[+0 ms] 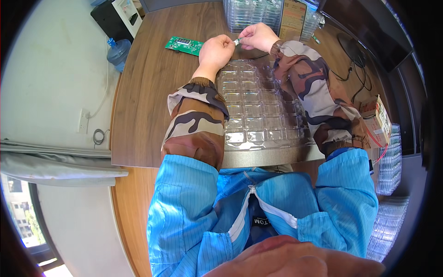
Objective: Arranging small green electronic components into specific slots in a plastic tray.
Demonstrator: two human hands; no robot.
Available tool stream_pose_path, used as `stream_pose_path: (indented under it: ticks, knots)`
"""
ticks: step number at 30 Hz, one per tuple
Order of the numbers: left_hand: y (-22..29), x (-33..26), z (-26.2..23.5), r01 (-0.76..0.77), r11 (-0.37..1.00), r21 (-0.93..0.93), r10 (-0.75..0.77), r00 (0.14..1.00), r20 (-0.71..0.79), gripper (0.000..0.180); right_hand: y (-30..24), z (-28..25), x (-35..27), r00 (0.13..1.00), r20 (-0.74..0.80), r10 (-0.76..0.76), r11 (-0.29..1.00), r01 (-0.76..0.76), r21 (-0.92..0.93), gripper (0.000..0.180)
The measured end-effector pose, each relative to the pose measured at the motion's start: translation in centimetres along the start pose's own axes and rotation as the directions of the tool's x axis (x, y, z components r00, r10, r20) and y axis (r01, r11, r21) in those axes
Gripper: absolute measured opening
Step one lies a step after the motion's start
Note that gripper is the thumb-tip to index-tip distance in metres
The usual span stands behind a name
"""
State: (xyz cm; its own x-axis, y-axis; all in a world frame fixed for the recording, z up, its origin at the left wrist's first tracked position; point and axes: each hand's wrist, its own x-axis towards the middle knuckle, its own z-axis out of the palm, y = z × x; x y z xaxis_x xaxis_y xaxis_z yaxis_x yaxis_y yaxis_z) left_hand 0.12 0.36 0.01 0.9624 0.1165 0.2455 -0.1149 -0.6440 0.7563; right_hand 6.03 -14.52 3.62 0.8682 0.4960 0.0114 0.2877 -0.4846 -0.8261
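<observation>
Near the far side of the desk, my left hand and my right hand are close together with their fingers pinched. Between the fingertips shows a small green-and-white electronic part, gripped from both sides; its exact kind is too small to tell. Left of my left hand lies a green circuit board with a digit display on it, its right end partly hidden by that hand. Below both hands, a clear plastic tray with rows of compartments rests on the desk, partly covered by my right sleeve.
Stacked clear trays and an upright phone stand at the back. A monitor with cables is at the right, beside a small box. More stacked trays sit beyond the right edge of the wooden desk.
</observation>
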Motion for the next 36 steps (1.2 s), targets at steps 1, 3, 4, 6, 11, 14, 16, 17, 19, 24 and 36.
stream_pose_path:
  ticks: [1,3,4,6,11,14,16,17,19,24,36]
  knots:
    - [0.0,0.0,0.0,-0.008,1.0,-0.009,0.008,1.0,-0.005,0.021,-0.1,0.0,0.0,1.0,-0.002,0.017,1.0,-0.017,-0.005,0.014]
    - [0.0,0.0,0.0,-0.002,1.0,-0.007,0.002,1.0,-0.004,0.02,-0.3,0.0,0.0,0.999,-0.006,0.033,0.999,-0.034,-0.011,0.013]
    - [0.0,0.0,0.0,0.006,1.0,-0.004,-0.006,1.0,-0.004,0.02,-0.5,0.2,-0.1,0.999,-0.012,0.031,0.999,-0.031,-0.028,0.013]
    - [0.0,0.1,-0.1,0.016,1.0,0.006,-0.016,1.0,-0.015,0.02,-1.0,0.6,-0.3,0.999,-0.016,0.028,0.999,-0.028,-0.044,0.013]
    - [0.1,0.5,0.1,-0.015,1.0,0.023,0.015,1.0,-0.005,0.02,-1.3,0.7,-0.8,0.995,-0.072,0.065,0.997,-0.067,-0.032,0.014]
    - [0.8,0.1,0.2,-0.037,0.998,0.043,0.037,0.999,-0.009,0.02,-1.3,0.5,-1.5,0.995,-0.095,0.016,0.999,-0.018,-0.028,0.013]
    - [1.1,-0.2,-0.3,0.034,0.999,0.004,-0.034,0.999,0.011,0.02,-1.9,0.0,-2.4,0.999,-0.042,0.029,0.997,-0.032,-0.072,0.023]
    - [0.5,-0.3,-0.3,0.02,1.0,0.015,-0.02,1.0,-0.013,0.019,-2.4,0.0,-3.6,0.996,-0.086,-0.021,0.981,0.004,-0.192,0.028]
    - [0.1,-0.2,0.0,0.011,1.0,0.004,-0.011,1.0,-0.001,0.019,-2.1,-0.8,-6.5,0.969,-0.142,-0.204,0.912,0.135,-0.388,0.04]
    - [1.0,-0.1,-0.2,-0.011,1.0,-0.009,0.011,1.0,0.026,0.019,-2.4,-6.7,-22.6,0.995,-0.045,-0.084,0.838,0.046,-0.544,0.022]
    - [-0.3,0.4,-0.8,-0.085,0.996,-0.003,0.085,0.996,0.035,0.018,5.6,-8.9,-40.4,0.662,-0.717,0.219,-0.113,-0.713,-0.692,0.01]
